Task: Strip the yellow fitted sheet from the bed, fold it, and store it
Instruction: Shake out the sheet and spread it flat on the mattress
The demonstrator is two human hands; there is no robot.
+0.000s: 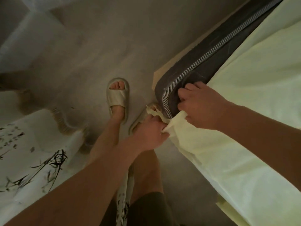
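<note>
Two hands at one mattress corner.
Left hand pinches the pale yellow cotton fitted sheet at the dark grey piped mattress; right hand curls around its bunched edge.

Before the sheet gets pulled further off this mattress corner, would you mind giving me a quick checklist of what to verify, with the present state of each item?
1. Left hand has hold of the yellow fitted sheet: ok, it pinches the bunched corner.
2. Right hand is at the sheet edge: ok, its fingers are curled at the mattress corner, holding the sheet edge.
3. Corner freed: ok, the dark mattress side and its striped piping are exposed.
4. Rest of the sheet is loose: cannot tell, only this corner is in view.
5. Footing: not ok, the sheet's corner hangs over the slipper near the bed.
6. Patterned fabric stays out of the way: ok, it lies apart on the left.
</note>
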